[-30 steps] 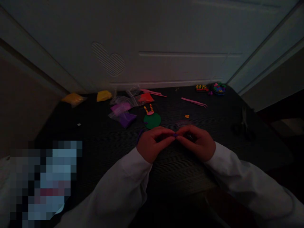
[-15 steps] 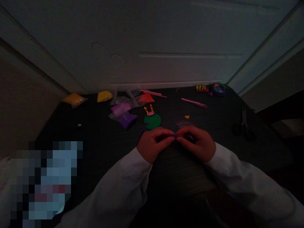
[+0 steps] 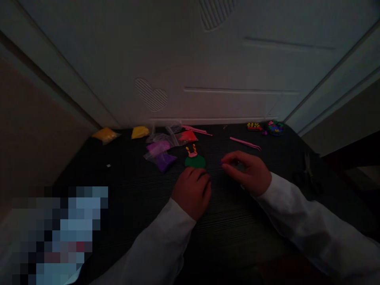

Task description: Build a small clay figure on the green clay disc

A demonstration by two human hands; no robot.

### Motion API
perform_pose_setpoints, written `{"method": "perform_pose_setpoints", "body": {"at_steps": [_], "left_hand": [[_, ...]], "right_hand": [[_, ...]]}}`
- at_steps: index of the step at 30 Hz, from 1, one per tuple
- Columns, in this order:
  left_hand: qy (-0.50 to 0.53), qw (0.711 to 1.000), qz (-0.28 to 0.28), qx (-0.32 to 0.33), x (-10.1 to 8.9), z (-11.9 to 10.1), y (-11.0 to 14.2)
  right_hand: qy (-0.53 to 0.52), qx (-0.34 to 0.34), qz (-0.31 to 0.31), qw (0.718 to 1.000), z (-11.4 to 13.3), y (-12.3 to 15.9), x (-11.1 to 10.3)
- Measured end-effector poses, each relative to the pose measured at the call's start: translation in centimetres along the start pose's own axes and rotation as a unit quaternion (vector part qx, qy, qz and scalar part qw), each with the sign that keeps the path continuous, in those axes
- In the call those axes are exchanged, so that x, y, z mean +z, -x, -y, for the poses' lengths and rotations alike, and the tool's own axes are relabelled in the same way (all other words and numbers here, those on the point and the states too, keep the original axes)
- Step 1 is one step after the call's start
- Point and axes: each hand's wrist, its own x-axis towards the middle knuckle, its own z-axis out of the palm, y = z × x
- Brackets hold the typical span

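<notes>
My right hand (image 3: pixel 247 173) pinches a tiny purple piece of clay (image 3: pixel 222 162) between thumb and forefinger, raised over the dark table. Palm down, my left hand (image 3: pixel 192 193) rests at the near edge of a green clay disc (image 3: pixel 195 161). Its fingers are curled in and the tips are hidden, so what they hold, if anything, does not show. On the disc's far edge sits a pink oval (image 3: pixel 193 154) with two twisted orange-yellow sticks (image 3: pixel 191 149) standing up from it.
Clay bags lie behind on the left: purple (image 3: pixel 164 161), red (image 3: pixel 188 136), yellow (image 3: pixel 140 132) and orange (image 3: pixel 106 135). Pink tweezers (image 3: pixel 245 143) lie beyond my right hand. Scissors (image 3: pixel 308 170) lie right, small clay pieces (image 3: pixel 274 127) at the back. A white panel (image 3: pixel 237 105) stands behind the table.
My hands have come apart. The left has moved down to the disc's near edge with its fingers curled; the right keeps the purple piece. The camera view has tilted up a little.
</notes>
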Motion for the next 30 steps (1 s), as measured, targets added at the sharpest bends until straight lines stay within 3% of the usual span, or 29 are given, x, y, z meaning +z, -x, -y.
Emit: {"method": "perform_pose_setpoints", "body": {"at_steps": [5,10,14,18,24,30], "left_hand": [[-0.035,0.999,0.016,-0.017,0.5,-0.5,0.4],[-0.018,0.999,0.009,-0.036,0.2,-0.6,0.5],[-0.006,0.994,-0.067,-0.083,-0.9,1.5,-0.4],[-0.063,0.98,-0.117,-0.146,-2.0,4.8,-2.4],[-0.095,0.984,-0.048,-0.141,-1.8,6.2,-5.1],[-0.067,0.992,0.027,-0.107,-1.8,6.1,-5.3]], "right_hand": [[0.092,-0.056,0.045,0.993,-1.7,-3.4,2.2],[0.151,-0.073,0.073,0.983,-3.5,-4.1,3.8],[0.149,-0.069,0.077,0.983,-4.0,-3.9,3.9],[0.146,-0.071,0.083,0.983,-4.0,-3.8,3.8],[0.134,-0.075,0.084,0.984,-4.1,-3.8,3.8],[0.08,-0.035,0.062,0.994,-4.2,-3.9,3.7]]}}
